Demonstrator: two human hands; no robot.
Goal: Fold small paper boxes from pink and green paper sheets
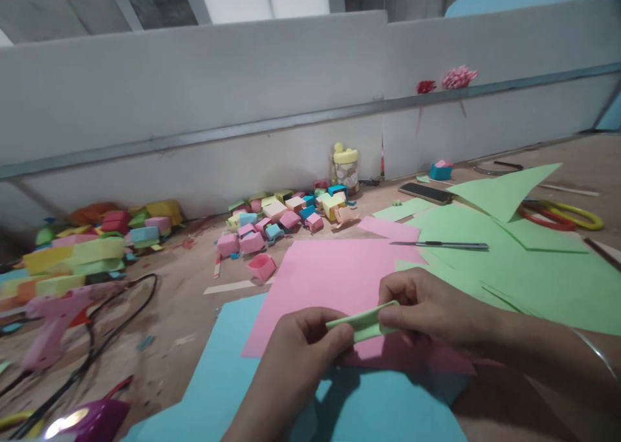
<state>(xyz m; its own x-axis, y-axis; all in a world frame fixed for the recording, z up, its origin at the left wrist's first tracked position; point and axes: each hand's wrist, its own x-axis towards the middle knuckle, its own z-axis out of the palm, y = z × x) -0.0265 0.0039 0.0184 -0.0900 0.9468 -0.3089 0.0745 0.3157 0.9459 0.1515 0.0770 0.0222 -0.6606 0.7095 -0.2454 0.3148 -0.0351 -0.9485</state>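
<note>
Between my two hands is a small folded strip of light green paper [366, 324], bent lengthwise into a shallow channel. My left hand [310, 342] pinches its left end between thumb and fingers. At the other end, my right hand [417, 306] is closed on the strip, thumb on the near side. Both hands are above a pink paper sheet [320, 280], which overlaps a blue paper sheet [218, 364]. A slim craft knife [441, 245] lies just beyond my right hand, across the pink and green paper.
Green paper sheets [557, 287] spread at right, with scissors [563, 215] and a phone [424, 193] near them. Small folded paper boxes [291, 219] are heaped by the wall, near a lidded jar [345, 170]. A pink glue gun [58, 319] with a black cord lies at left.
</note>
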